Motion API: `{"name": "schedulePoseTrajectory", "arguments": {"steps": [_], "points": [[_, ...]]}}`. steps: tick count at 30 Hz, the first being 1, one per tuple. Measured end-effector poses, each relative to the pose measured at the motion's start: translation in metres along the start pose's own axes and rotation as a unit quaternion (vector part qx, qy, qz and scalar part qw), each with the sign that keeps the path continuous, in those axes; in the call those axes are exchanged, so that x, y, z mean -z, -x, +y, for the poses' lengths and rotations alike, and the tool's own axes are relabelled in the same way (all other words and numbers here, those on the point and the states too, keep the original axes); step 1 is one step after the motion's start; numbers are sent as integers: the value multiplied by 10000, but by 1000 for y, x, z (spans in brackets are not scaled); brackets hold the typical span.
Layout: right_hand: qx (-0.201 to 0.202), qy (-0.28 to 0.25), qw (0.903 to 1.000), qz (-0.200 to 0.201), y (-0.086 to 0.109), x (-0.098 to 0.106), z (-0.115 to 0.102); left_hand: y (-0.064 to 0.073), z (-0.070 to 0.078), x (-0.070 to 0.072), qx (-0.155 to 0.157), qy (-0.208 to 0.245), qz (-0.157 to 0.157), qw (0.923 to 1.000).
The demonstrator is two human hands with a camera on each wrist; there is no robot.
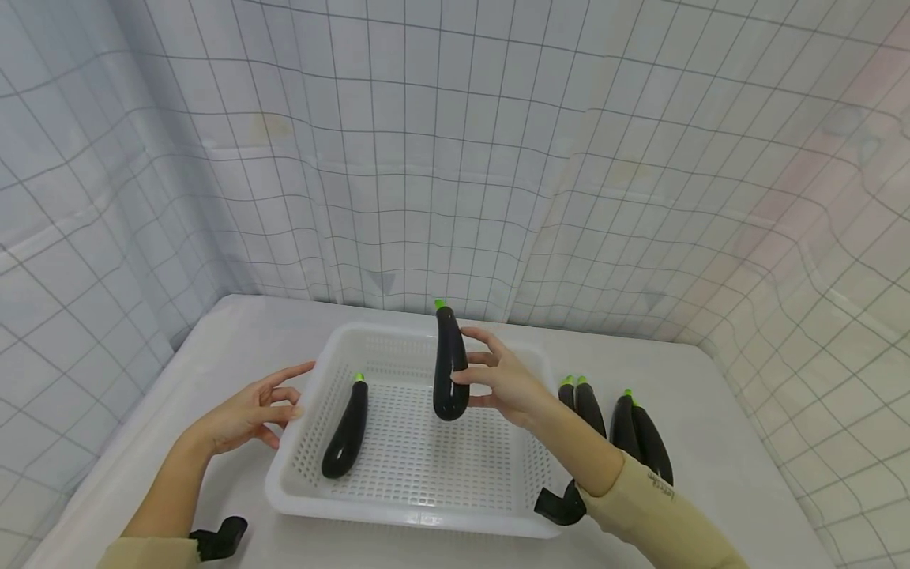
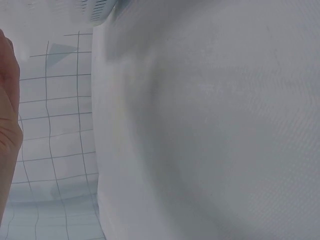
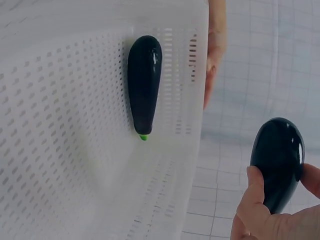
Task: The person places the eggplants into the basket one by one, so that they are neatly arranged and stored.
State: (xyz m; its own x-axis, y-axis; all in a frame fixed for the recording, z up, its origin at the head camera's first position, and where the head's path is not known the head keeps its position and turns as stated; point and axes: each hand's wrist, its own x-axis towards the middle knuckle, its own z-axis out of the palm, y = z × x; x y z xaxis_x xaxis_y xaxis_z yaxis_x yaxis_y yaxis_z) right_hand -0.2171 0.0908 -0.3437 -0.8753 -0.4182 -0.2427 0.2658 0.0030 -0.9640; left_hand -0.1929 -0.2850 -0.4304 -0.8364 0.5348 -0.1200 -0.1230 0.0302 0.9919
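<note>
My right hand (image 1: pixel 501 379) pinches a dark, glossy eggplant (image 1: pixel 449 371) between thumb and fingers, its green stem end pointing up. It is held over the white perforated plastic basket (image 1: pixel 419 515). Inside the basket, along its left side, lies another eggplant (image 1: pixel 347 435); the right wrist view shows this eggplant (image 3: pixel 145 82) near the basket wall. At the basket's left rim is my left hand (image 1: pixel 245 415), fingers loosely bent and fingertips right at the edge. Only part of this left hand (image 2: pixel 9 95) shows in the left wrist view.
Several more eggplants (image 1: pixel 650 442) lie on the white table (image 1: pixel 718 490) right of the basket, partly hidden by my right forearm. Black wrist mounts (image 1: pixel 220 539) sit on both wrists. White grid-patterned curtains (image 1: pixel 455 158) surround the table at the back and sides.
</note>
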Motion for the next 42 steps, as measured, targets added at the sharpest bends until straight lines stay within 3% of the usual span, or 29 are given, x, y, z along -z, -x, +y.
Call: {"name": "schedulePoseTrajectory", "arguments": {"steps": [24, 36, 42], "points": [[-686, 90, 9975, 166, -38, -46, 31, 1, -1, 0, -17, 33, -39, 10000], [-1288, -249, 9913, 81, -60, -58, 56, 1, -1, 0, -48, -5, -50, 10000], [-1341, -190, 9908, -7, -68, -63, 69, 0, -1, 0, -31, -47, -5, 10000]]}}
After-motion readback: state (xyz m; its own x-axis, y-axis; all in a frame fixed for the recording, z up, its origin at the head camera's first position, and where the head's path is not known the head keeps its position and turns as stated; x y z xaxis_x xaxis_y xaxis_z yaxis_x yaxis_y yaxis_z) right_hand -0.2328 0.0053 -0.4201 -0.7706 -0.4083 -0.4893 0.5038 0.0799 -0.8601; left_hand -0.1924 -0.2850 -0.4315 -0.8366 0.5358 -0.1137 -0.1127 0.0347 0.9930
